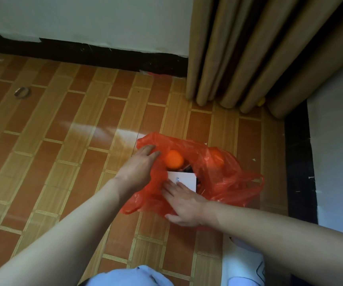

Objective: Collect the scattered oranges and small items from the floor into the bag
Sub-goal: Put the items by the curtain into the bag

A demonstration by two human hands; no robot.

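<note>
Loosely crinkled red plastic bag [224, 178], round orange [174, 159] inside — flat white card [184, 179]

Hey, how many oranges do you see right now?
2. One orange sits in the open mouth of the red bag, beside the left hand. A second orange shows through the plastic further right. Others may be hidden inside.

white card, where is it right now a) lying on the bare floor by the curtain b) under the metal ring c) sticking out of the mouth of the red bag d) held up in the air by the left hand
c: the white card sits in the open mouth of the red bag, beside the orange, with the right hand touching it.
</note>
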